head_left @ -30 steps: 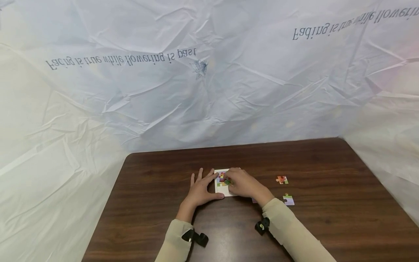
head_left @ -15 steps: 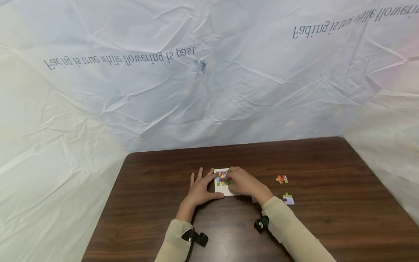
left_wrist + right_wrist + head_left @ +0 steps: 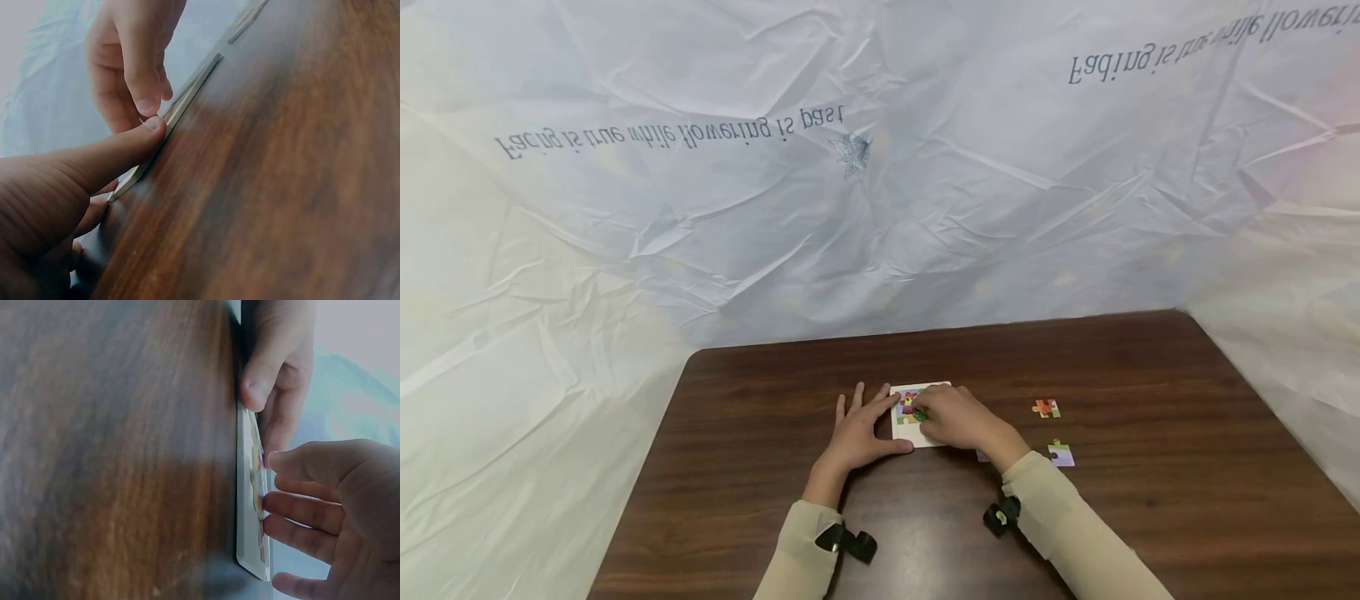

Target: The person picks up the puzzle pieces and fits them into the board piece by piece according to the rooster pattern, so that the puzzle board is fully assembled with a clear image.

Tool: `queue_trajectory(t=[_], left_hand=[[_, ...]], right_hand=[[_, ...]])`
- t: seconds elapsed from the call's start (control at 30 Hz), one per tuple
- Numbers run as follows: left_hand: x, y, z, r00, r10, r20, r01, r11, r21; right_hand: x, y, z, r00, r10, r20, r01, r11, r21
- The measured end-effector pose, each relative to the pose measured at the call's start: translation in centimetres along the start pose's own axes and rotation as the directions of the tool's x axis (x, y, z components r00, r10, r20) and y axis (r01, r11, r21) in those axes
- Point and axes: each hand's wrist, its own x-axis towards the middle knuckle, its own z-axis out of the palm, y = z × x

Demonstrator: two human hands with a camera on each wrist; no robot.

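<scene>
A small white puzzle board [image 3: 917, 435] lies flat on the table, its upper part filled with coloured pieces, among them a rooster picture [image 3: 908, 403]. My left hand [image 3: 854, 440] is spread at the board's left side, the thumb on its near left corner and the index finger at the upper left. Over the board's right half, my right hand [image 3: 961, 418] holds a green-marked puzzle piece [image 3: 920, 415] with its fingertips, hiding much of it. In the right wrist view the fingertips [image 3: 270, 501] touch pieces lying in the board [image 3: 249, 547].
To the right lie an orange puzzle piece [image 3: 1046, 408] and a lilac and green one [image 3: 1061, 453]. Another lilac piece [image 3: 982, 457] is mostly hidden by my right wrist. The brown wooden table [image 3: 760, 433] meets a white printed cloth [image 3: 775, 275] behind.
My right hand shifts very slightly over the board, and more of the board's upper right rim shows. The left hand stays in place.
</scene>
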Motion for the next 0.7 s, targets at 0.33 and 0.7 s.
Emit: queue_trajectory(t=[0.33,0.7], left_hand=[[-0.2,0.1,0.0,1.000,0.006,-0.003,-0.006,1.000,-0.009],[-0.2,0.3,0.2,1.000,0.008,-0.003,-0.008,1.000,-0.011]], right_hand=[[-2.4,1.6,-2.2,0.989,-0.041,-0.144,0.043,0.999,0.008],[-9.1,7.0,-6.8,0.974,0.166,-0.156,-0.180,0.981,-0.079]])
